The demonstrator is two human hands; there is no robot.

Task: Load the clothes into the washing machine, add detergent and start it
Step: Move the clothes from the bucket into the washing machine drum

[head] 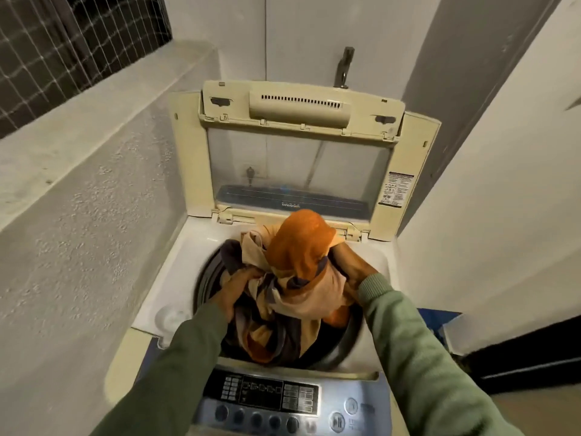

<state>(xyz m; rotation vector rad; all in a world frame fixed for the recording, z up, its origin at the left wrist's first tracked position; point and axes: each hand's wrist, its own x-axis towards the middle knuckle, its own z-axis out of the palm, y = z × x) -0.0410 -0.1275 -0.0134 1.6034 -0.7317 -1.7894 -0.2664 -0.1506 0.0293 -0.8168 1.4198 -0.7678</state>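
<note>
Control panel [270, 396]: nearest the person, a grey and blue strip with a dark display and a row of round buttons.
Sleeves: two green sleeves reach forward over the panel.
Left hand [234, 291]: at the left of the bundle, fingers clamped on a fold of the cloth.
Right hand [352, 267]: at the right of the bundle, pressed against the fabric; fingers buried in cloth, so I cannot tell their state.
Clothes [295, 278]: one bundle of orange, peach and dark purple fabric, held between both hands, its lower part hanging inside the drum, its orange top rising above the rim.
Drum [206, 278]: a dark round opening in the top-loading washing machine [176, 278].
Lid [298, 158]: cream, standing open behind the drum, with a clear window.
Tap [344, 69]: on the white wall behind the lid.
</note>
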